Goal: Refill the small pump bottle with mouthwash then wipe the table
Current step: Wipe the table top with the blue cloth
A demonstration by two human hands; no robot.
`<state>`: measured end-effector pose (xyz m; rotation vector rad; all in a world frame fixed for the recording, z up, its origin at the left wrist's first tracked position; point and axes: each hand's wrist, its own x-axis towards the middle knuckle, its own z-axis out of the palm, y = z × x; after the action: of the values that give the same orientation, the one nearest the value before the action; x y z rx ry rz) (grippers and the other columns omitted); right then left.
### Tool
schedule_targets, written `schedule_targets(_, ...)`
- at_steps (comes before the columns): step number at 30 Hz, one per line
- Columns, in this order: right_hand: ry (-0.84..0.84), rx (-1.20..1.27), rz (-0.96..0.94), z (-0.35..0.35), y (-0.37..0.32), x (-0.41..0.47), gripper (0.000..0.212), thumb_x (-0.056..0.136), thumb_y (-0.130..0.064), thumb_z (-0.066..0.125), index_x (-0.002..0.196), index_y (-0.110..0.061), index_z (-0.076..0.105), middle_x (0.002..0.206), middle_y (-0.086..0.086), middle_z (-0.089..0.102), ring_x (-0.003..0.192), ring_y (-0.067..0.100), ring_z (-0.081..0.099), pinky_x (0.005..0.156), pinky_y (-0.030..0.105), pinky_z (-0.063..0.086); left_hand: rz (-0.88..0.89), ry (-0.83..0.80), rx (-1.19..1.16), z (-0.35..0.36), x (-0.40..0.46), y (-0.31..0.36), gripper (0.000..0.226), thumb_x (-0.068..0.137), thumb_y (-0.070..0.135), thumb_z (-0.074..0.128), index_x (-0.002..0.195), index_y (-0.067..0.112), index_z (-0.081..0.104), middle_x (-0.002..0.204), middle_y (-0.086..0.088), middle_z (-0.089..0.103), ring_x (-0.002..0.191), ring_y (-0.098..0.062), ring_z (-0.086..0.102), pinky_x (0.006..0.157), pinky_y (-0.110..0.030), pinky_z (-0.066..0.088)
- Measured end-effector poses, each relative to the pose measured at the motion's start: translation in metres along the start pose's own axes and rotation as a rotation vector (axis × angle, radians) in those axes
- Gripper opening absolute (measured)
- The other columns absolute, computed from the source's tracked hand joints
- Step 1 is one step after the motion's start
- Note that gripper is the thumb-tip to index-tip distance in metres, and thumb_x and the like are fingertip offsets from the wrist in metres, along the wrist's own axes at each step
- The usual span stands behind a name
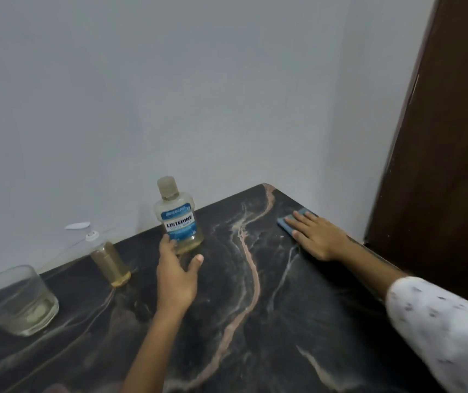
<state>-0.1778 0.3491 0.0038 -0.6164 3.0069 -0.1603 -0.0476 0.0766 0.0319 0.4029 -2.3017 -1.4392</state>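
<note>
left hand (176,275): at the base of the mouthwash bottle (178,219), fingertips touching its lower left side, thumb spread wide out front, not closed round it
right hand (316,235): flat on the blue cloth (289,222), fingers straight and slightly fanned, pressing it onto the table (255,307) near the far right corner
pump bottle (108,256): left of the mouthwash bottle, near the wall, pump head on, amber liquid most of the way up; looks refilled
mouthwash bottle: upright, cap on, a little liquid left at the bottom
stage: judging by the cloth, wiping is under way
risk 1: left hand nudges the nearly empty mouthwash bottle; light, so it may tip or slide into the wall
risk 2: wipe sweeping left could catch the pump bottle or the glass (14,302); the pump bottle is tall and narrow, easy to topple
risk 3: cloth pushed off the table's right edge
counts: 2 bottles, 1 glass, 1 cloth, 2 hands
</note>
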Motion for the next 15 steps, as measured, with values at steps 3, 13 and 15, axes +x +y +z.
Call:
schedule_targets(3, 0.001, 0.015, 0.025, 0.005, -0.026, -0.013, 0.05, 0.104, -0.04, 0.013, 0.152, -0.031, 0.003, 0.16, -0.003, -0.002, 0.146, 0.018, -0.003, 0.117, 0.036, -0.001, 0.002, -0.074, 0.085, 0.002, -0.036, -0.003, 0.069, 0.086, 0.011, 0.065, 0.144, 0.01, 0.027, 0.145, -0.007, 0.042, 0.133, -0.017, 0.038, 0.106, -0.029, 0.029)
schedule_targets(13, 0.002, 0.107, -0.306, 0.02, -0.008, -0.231, 0.05, 0.094, -0.061, 0.0, 0.143, -0.051, 0.002, 0.153, -0.023, -0.009, 0.139, -0.005, -0.019, 0.11, 0.016, -0.018, 0.061, -0.061, 0.271, -0.043, -0.116, -0.016, 0.06, 0.09, 0.028, 0.06, 0.142, 0.015, 0.033, 0.139, -0.001, 0.05, 0.131, -0.021, 0.042, 0.114, -0.046, 0.026)
schedule_targets(15, 0.022, 0.116, -0.12, 0.012, 0.021, -0.231, 0.052, 0.092, -0.058, 0.0, 0.142, -0.045, -0.002, 0.154, -0.019, -0.008, 0.14, -0.002, -0.017, 0.109, 0.015, -0.017, 0.036, -0.032, 0.298, -0.066, -0.131, -0.025, 0.058, 0.091, 0.03, 0.058, 0.141, 0.015, 0.034, 0.139, 0.0, 0.05, 0.131, -0.021, 0.042, 0.113, -0.051, 0.026)
